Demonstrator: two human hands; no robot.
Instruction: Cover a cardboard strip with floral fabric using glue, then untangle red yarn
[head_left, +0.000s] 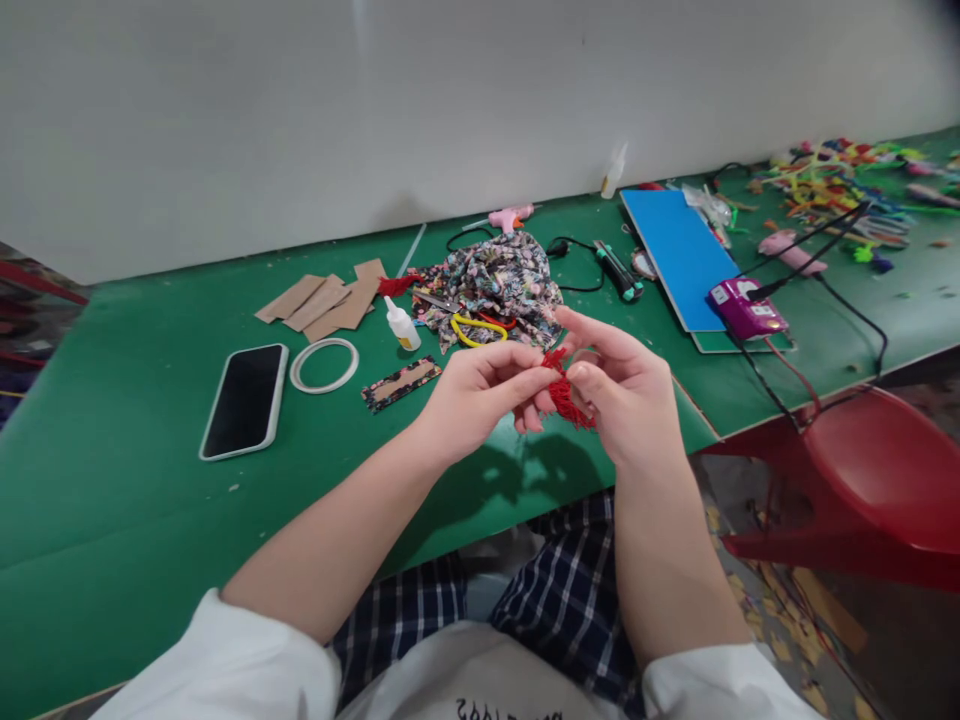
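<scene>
Above the green table's near edge, a red tassel of yarn hangs between my two hands. My left hand pinches its upper end between thumb and fingers. At the tassel's right side, my right hand has thumb and fingers bent in against the yarn, its index finger reaching over the top. Beyond them lie scissors with yellow handles, on a crumpled floral cloth. A cardboard strip edged with floral fabric lies left of my hands, near a white glue bottle.
A phone, a tape roll and cardboard pieces lie left. A pink glue gun and a cutter knife are behind. On the right are a blue board, a purple power box with cords, and a red chair.
</scene>
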